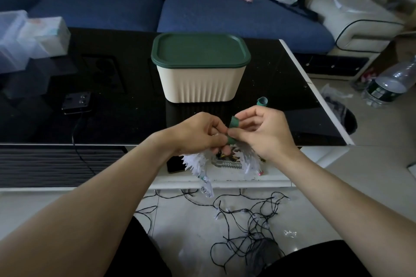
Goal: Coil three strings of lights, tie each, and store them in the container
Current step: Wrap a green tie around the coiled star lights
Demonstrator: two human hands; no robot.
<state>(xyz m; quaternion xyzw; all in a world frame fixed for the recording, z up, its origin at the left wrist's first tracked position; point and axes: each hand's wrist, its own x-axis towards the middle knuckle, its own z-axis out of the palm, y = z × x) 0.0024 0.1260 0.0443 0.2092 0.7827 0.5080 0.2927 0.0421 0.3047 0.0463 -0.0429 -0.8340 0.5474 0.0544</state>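
My left hand (pixel 198 134) grips a coiled bundle of clear icicle lights (pixel 198 166) that hangs below both hands. My right hand (pixel 261 130) pinches a green tie strap (pixel 234 122) that loops over the bundle between the two hands. A second rolled green strap (pixel 261 101) lies on the black table just behind my right hand. The beige ribbed container (pixel 200 83) with its dark green lid (pixel 200 50) on stands behind the hands. Loose black-wired light strings (pixel 249 216) lie tangled on the floor between my knees.
A black glass coffee table (pixel 117 101) carries a small black device with a cable (pixel 77 102) at left and clear plastic boxes (pixel 31 38) at the far left. A blue sofa (pixel 225 16) stands behind. A plastic bottle (pixel 391 81) lies on the floor at right.
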